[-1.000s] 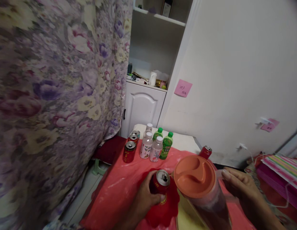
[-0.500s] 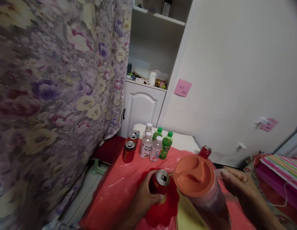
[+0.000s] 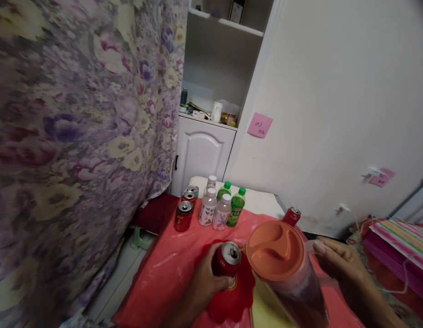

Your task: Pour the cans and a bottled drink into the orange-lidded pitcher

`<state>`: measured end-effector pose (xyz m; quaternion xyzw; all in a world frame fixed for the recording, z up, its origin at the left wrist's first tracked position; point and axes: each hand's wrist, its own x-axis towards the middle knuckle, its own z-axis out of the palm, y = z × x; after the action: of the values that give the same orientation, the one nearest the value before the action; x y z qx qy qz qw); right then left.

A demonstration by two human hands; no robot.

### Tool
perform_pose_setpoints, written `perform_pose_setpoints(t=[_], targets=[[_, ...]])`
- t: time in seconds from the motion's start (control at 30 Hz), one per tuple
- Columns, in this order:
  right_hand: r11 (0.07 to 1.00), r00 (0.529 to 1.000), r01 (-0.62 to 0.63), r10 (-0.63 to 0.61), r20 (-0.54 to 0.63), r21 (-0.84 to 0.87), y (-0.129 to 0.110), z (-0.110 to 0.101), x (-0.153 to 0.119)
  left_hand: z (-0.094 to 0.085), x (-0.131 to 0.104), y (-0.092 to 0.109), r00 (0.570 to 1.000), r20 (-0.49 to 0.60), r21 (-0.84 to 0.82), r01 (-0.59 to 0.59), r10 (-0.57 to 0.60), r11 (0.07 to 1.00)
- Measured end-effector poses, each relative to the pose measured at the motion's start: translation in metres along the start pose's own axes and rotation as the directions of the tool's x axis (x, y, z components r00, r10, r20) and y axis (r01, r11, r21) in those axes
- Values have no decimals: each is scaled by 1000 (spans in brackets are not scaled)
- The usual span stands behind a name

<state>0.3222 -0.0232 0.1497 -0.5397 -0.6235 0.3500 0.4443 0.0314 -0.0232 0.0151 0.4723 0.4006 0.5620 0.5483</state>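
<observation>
My left hand (image 3: 209,278) is wrapped round a dark red drink can (image 3: 228,259) whose tab is lifted. The can is above a red scalloped plate (image 3: 231,303); whether it rests there I cannot tell. To its right, my right hand (image 3: 344,264) grips the handle of a clear plastic pitcher (image 3: 300,291). An orange lid (image 3: 276,250) covers the pitcher, and dark liquid shows inside. The pitcher is tilted toward the can, its spout side close to the can's top. Beneath the pitcher lies a yellow flat thing (image 3: 271,307), partly hidden.
Several cans (image 3: 184,216) and bottles with white (image 3: 222,213) and green caps (image 3: 236,208) stand at the back left of the red-covered table (image 3: 156,278). Another red can (image 3: 291,216) stands behind the pitcher. A floral curtain (image 3: 84,136) hangs on the left.
The pitcher has shifted very slightly to the left. Both hands keep their holds, and the can stays where it was.
</observation>
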Motion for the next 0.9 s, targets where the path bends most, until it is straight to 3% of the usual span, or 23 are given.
perform_pose_setpoints(t=[0.9], targets=[[1000,1000,7,-6,-21,20,-8,1,-1,0,0,1,1000,-18,28,20,-19,999]])
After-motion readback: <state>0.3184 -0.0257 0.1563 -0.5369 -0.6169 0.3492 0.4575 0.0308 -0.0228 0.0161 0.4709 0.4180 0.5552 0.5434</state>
